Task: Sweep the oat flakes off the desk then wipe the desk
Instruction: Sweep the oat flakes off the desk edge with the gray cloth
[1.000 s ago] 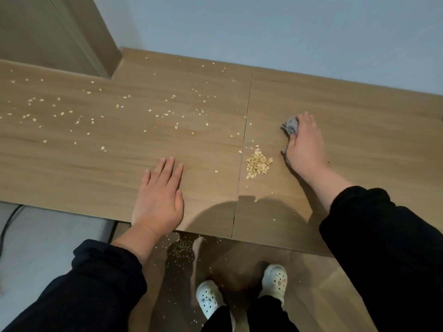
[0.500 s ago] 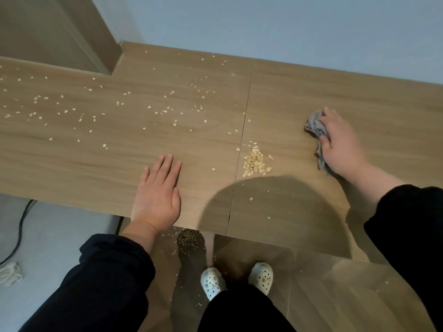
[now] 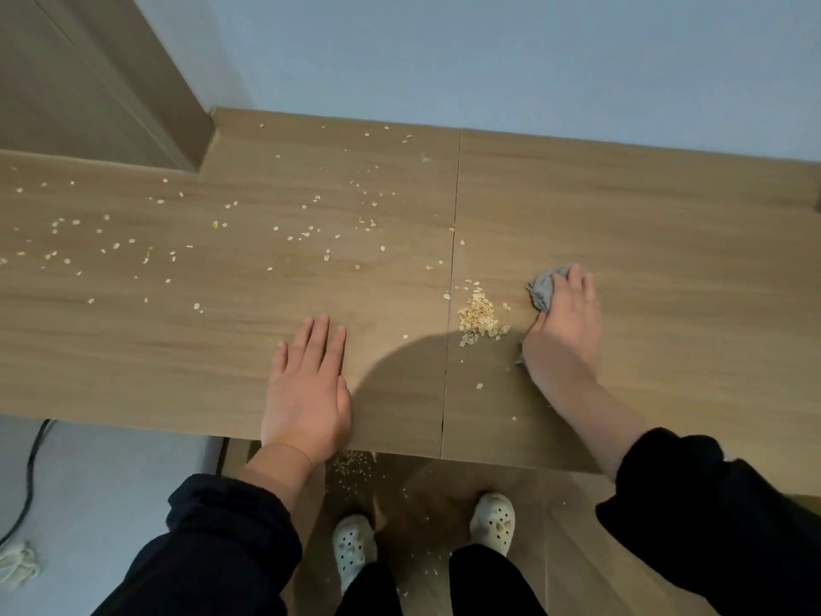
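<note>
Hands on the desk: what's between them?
Head view: a small pile of oat flakes and the desk's seam lie between the left hand and the right hand holding the grey cloth.

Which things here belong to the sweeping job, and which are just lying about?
Job: desk, scattered flakes, oat pile, cloth, right hand holding it, left hand flat on the desk.
Lying about: cable, white bundle, both on the floor.

Small oat-flake pile (image 3: 480, 315) beside crumpled grey cloth (image 3: 544, 289); loose flakes (image 3: 326, 255) across wooden desk (image 3: 644, 224).
</note>
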`<action>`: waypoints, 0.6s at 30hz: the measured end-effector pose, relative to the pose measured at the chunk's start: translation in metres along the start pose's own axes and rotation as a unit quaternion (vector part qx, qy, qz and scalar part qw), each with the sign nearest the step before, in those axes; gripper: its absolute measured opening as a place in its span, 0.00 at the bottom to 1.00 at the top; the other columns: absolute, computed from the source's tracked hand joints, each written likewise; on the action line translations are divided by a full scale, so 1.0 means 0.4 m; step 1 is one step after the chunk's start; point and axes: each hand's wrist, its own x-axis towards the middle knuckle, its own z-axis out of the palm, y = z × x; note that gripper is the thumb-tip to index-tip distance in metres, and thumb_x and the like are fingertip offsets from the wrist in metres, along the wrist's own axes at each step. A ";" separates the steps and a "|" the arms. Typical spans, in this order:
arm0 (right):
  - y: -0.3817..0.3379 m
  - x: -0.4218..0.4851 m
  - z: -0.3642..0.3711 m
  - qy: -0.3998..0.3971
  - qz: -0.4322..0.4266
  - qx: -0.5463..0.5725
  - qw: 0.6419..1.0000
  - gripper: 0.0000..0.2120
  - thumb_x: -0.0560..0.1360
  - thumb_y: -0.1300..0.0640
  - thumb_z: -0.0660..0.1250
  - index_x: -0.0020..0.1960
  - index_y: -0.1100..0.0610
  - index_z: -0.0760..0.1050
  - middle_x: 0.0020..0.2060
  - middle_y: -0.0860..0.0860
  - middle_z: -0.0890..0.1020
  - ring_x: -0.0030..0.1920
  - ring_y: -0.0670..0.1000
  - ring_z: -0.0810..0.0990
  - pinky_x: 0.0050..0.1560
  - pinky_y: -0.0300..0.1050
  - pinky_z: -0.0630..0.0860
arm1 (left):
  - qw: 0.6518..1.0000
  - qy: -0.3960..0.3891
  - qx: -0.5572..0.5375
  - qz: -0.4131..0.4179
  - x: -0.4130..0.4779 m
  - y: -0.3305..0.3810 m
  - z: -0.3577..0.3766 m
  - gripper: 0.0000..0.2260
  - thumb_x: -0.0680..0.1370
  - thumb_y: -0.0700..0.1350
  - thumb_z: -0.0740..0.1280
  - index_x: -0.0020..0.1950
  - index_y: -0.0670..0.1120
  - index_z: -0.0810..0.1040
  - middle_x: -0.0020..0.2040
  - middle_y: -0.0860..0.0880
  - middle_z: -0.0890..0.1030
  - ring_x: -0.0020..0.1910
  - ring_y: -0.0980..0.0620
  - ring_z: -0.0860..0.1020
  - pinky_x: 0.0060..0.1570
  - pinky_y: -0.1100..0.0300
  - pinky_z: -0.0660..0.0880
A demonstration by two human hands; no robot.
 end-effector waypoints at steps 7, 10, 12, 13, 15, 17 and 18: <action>-0.181 -0.073 0.045 -0.028 -0.088 0.029 0.995 0.32 0.76 0.70 0.58 0.78 0.55 0.56 0.79 0.50 0.53 0.78 0.50 0.47 0.75 0.43 0.41 | 0.994 0.037 -0.099 0.029 -0.005 -0.010 -0.002 0.27 0.81 0.46 0.52 0.79 0.46 0.49 0.79 0.47 0.48 0.78 0.49 0.44 0.74 0.52 0.40; -0.233 -0.122 0.069 -0.038 -0.116 0.054 0.991 0.31 0.77 0.69 0.58 0.78 0.54 0.57 0.78 0.48 0.54 0.78 0.48 0.48 0.75 0.41 0.41 | 0.980 0.064 -0.170 0.077 0.010 -0.045 -0.004 0.23 0.79 0.40 0.55 0.75 0.41 0.61 0.76 0.42 0.61 0.76 0.44 0.57 0.73 0.50 0.48; -0.267 -0.159 0.084 -0.059 -0.133 0.057 0.988 0.33 0.77 0.70 0.59 0.78 0.53 0.56 0.78 0.47 0.54 0.78 0.47 0.48 0.74 0.39 0.39 | 0.975 0.062 -0.170 0.128 0.024 -0.095 -0.012 0.22 0.79 0.37 0.55 0.74 0.40 0.64 0.75 0.42 0.64 0.75 0.44 0.61 0.74 0.50 0.51; -0.284 -0.175 0.090 -0.067 -0.145 0.059 0.985 0.34 0.76 0.70 0.60 0.78 0.52 0.56 0.78 0.46 0.54 0.78 0.46 0.48 0.73 0.38 0.38 | 0.976 0.038 -0.160 0.142 0.033 -0.123 -0.019 0.22 0.81 0.38 0.54 0.76 0.42 0.61 0.77 0.46 0.60 0.76 0.48 0.57 0.75 0.53 0.49; -0.306 -0.202 0.093 -0.087 -0.170 0.073 0.979 0.34 0.75 0.72 0.61 0.77 0.52 0.58 0.78 0.46 0.56 0.78 0.46 0.49 0.73 0.39 0.39 | 0.976 -0.011 -0.138 0.169 0.045 -0.176 -0.019 0.23 0.82 0.42 0.51 0.78 0.47 0.53 0.79 0.53 0.51 0.77 0.57 0.47 0.75 0.58 0.43; -0.310 -0.212 0.082 -0.106 -0.153 0.136 0.973 0.32 0.76 0.71 0.60 0.76 0.51 0.62 0.77 0.45 0.59 0.76 0.46 0.56 0.75 0.41 0.48 | 0.973 -0.017 -0.121 0.195 0.050 -0.204 -0.014 0.25 0.81 0.48 0.47 0.79 0.49 0.50 0.79 0.53 0.49 0.75 0.60 0.43 0.74 0.61 0.39; -0.307 -0.209 0.065 -0.118 -0.117 0.196 0.966 0.30 0.77 0.71 0.59 0.74 0.50 0.64 0.76 0.44 0.61 0.74 0.46 0.61 0.74 0.42 0.57 | 0.973 -0.013 -0.119 0.197 0.053 -0.207 -0.011 0.26 0.79 0.50 0.45 0.78 0.49 0.50 0.79 0.53 0.49 0.75 0.61 0.42 0.73 0.61 0.38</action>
